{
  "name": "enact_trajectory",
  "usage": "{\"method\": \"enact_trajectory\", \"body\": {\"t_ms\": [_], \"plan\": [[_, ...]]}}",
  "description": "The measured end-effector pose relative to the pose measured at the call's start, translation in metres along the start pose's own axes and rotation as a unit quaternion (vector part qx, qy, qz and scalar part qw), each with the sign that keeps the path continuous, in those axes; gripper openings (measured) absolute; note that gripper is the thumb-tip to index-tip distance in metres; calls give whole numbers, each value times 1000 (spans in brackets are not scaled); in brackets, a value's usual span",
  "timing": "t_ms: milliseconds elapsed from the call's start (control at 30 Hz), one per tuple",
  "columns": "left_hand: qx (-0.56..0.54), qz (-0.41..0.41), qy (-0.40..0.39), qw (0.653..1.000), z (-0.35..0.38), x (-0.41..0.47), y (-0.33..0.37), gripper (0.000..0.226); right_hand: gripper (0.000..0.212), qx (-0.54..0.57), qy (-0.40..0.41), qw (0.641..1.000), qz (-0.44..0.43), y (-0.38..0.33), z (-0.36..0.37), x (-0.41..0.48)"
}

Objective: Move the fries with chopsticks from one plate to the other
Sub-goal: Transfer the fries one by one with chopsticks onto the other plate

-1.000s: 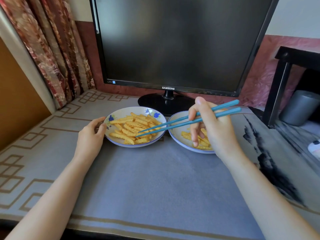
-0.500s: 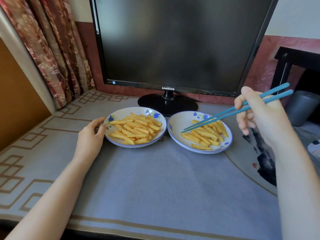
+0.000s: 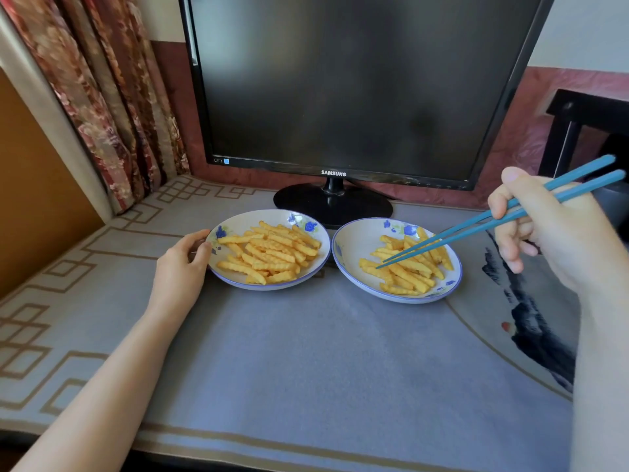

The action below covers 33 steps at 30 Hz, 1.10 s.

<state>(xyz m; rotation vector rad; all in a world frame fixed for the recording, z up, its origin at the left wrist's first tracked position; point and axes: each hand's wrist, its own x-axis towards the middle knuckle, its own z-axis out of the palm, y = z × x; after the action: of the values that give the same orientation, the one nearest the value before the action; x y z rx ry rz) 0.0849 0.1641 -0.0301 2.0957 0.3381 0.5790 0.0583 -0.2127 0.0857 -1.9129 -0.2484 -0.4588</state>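
Two slim teal plastic chopsticks (image 3: 476, 226) are held in the right hand (image 3: 551, 240), thumb on top, fingers curled round them, tips nearly together with no fry between; the tips reach down-left of that grip over the crinkle-cut yellow fries (image 3: 408, 267) in the right white blue-flowered plate (image 3: 354, 240). Farther left, just beside it, the left white blue-flowered plate (image 3: 238, 219) carries a fuller heap of fries (image 3: 272, 253), its outer rim held by the left hand (image 3: 180, 267), on a grey cloth mat (image 3: 306, 352)
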Motion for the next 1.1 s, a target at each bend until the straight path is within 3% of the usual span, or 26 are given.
{"method": "enact_trajectory", "body": {"t_ms": [500, 733, 933, 1100], "plan": [[4, 2, -3, 1000, 0, 0, -2, 32, 40, -7, -28, 999, 16, 5, 19, 1], [2, 2, -5, 1000, 0, 0, -1, 32, 42, 36, 49, 998, 34, 3, 30, 2], [3, 0, -2, 1000, 0, 0, -1, 32, 41, 150, 141, 978, 15, -6, 52, -3], [5, -4, -4, 1000, 0, 1, -3, 33, 41, 188, 131, 973, -6, -10, 91, -13]]}}
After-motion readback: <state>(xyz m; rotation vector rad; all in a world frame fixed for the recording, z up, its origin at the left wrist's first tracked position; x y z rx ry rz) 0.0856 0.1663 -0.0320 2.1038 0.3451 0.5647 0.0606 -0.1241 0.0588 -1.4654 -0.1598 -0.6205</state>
